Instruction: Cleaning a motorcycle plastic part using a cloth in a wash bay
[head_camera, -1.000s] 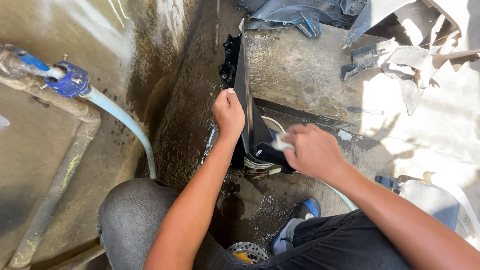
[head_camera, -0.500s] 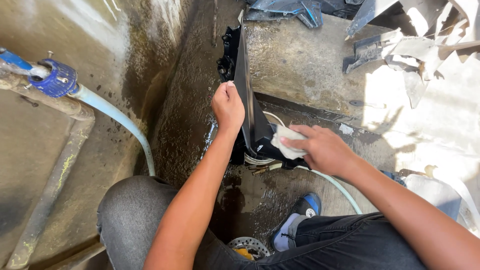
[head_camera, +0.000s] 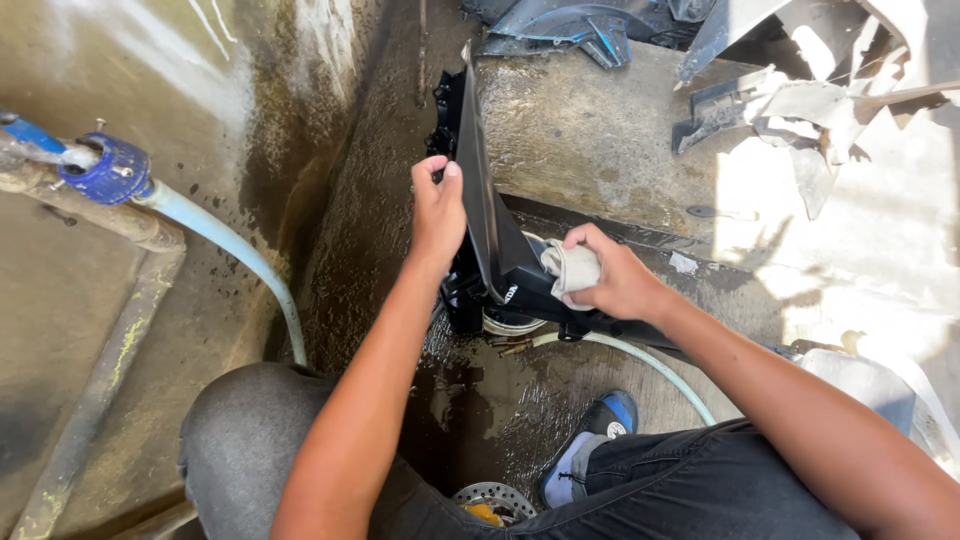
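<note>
Head view: two hands, left hand (head_camera: 437, 212) and right hand (head_camera: 618, 280), one black panel (head_camera: 480, 190), one rag (head_camera: 572, 267).

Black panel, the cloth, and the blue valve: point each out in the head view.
black panel (head_camera: 483, 215): head view, on its upright flat face near the top edge.
cloth (head_camera: 574, 268): head view, on the bunched pale fabric under the right hand's fingers.
blue valve (head_camera: 108, 168): head view, on its round body.

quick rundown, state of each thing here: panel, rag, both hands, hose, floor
black panel: on edge, leaning against a concrete step
left hand: gripping the panel's top edge
right hand: closed on the rag, pressing it to the panel
rag: bunched up
hose: joined to a blue fitting
floor: wet
</note>
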